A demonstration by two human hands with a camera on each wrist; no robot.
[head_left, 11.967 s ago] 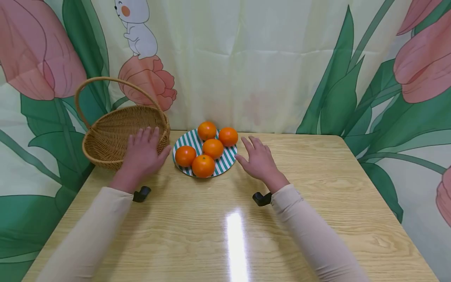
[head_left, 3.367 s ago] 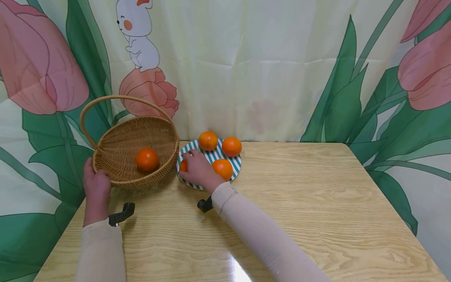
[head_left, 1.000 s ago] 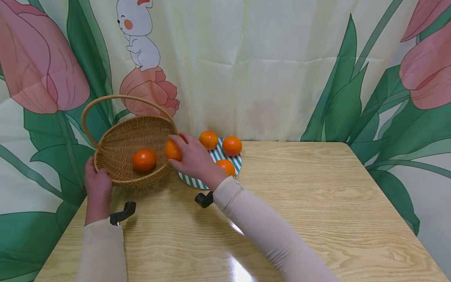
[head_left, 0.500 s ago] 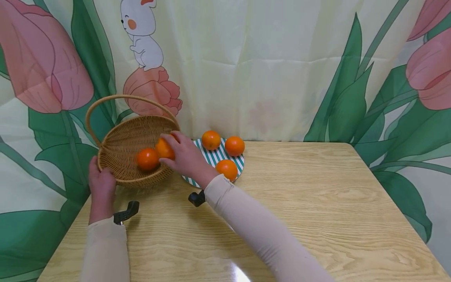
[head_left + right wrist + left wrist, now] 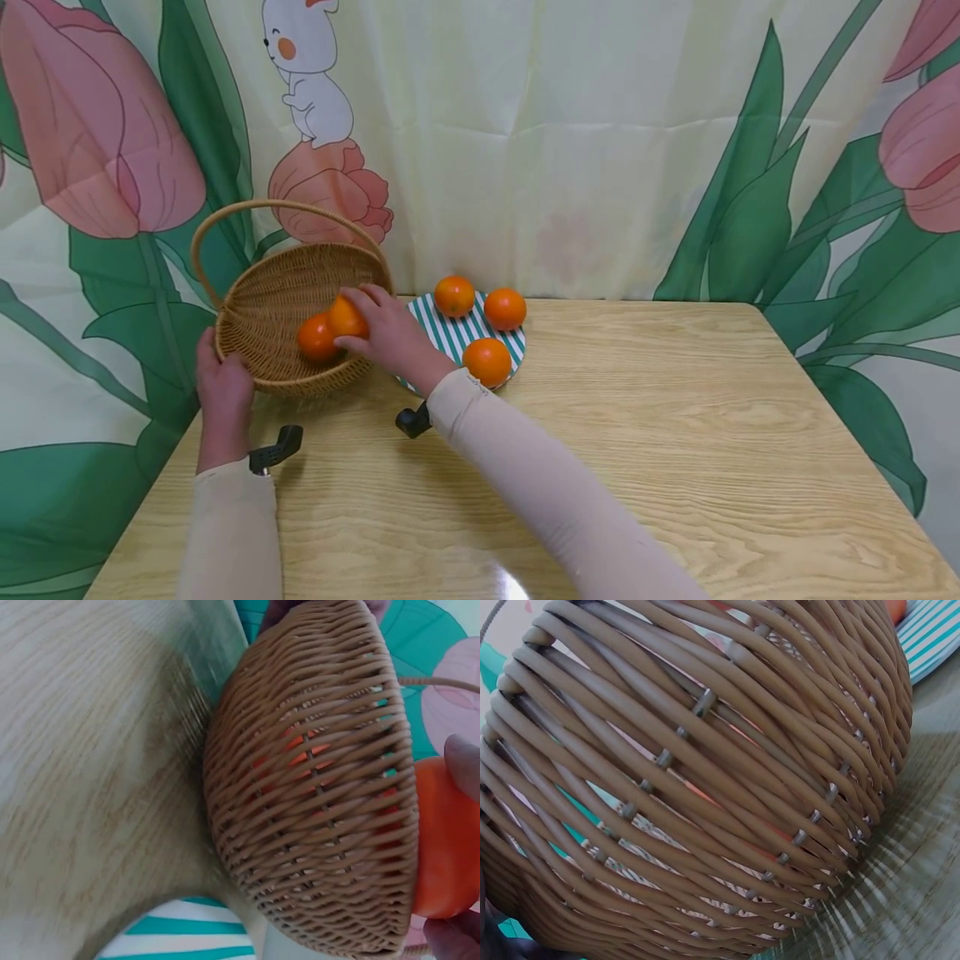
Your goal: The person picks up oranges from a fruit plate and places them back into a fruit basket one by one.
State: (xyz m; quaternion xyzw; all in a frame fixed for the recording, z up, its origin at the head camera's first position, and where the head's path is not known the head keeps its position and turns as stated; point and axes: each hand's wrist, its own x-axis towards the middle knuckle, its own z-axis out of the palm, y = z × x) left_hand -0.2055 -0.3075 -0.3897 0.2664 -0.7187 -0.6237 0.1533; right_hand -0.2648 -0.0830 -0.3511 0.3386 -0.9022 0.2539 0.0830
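Note:
At the left stands a wicker basket (image 5: 273,304) with an arched handle. My left hand (image 5: 227,392) grips its front-left rim. Inside the basket lies one orange (image 5: 317,337). Beside it, within the right rim, my right hand (image 5: 397,337) holds another orange (image 5: 347,317) between thumb and fingers. That held orange (image 5: 446,847) shows past the rim in the right wrist view. Three more oranges sit on the striped plate (image 5: 442,335): one at the back (image 5: 453,296), one at the right (image 5: 505,309), one in front (image 5: 487,362). Basket weave (image 5: 705,750) fills most of the left wrist view.
A wooden table (image 5: 675,433) carries the basket and plate, its bare surface stretching to the right. Behind its back edge hangs a curtain (image 5: 585,167) printed with tulips and a rabbit. Black camera mounts (image 5: 277,447) stick out from both wrists.
Earlier, all the oranges were on the plate and both hands were free. The left hand has taken the basket rim, one orange is inside, and the right hand has carried another leftward from the plate.

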